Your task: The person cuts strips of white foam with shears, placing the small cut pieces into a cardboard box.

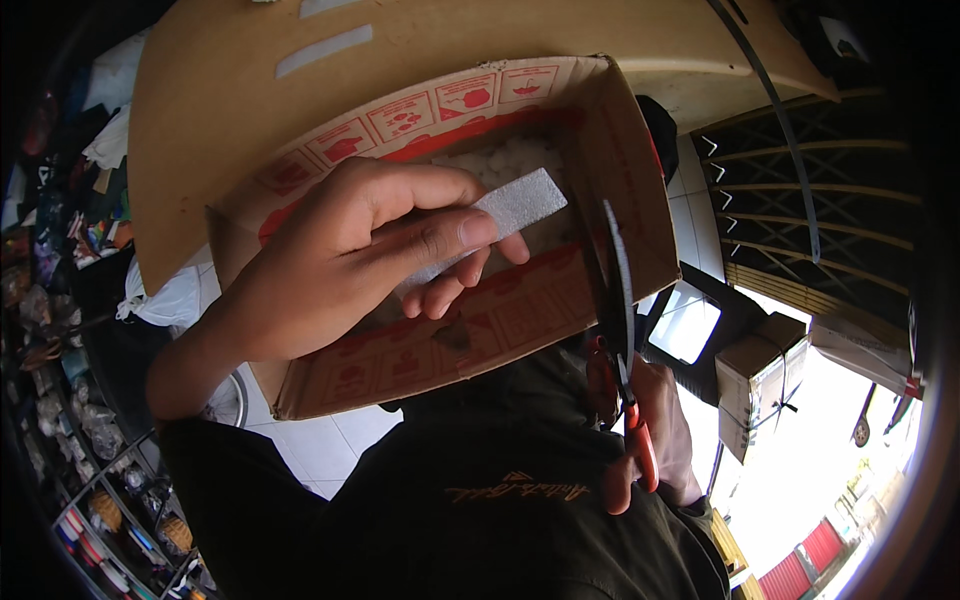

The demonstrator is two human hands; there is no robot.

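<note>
My left hand (370, 250) pinches a flat white strip (528, 200), perhaps foam, between thumb and fingers. Its square end sticks out to the right past my thumb. Red-handled scissors (640, 440) are in my right hand (665, 430), blades pointing up and slightly parted. The blades stand to the right of the strip's end, apart from it. Beneath both hands is an open cardboard box (640, 180) with red printed symbols on its flaps. Small white pieces (515, 155) lie inside it, partly hidden by my left hand.
Behind the box stretches a brown table (200, 120) with more white strips (325, 50) on it. A strapped carton (760, 370) stands at the right, near a folding metal gate (810, 200). Racks of packed goods (90, 420) line the left, beside a white plastic bag (160, 290).
</note>
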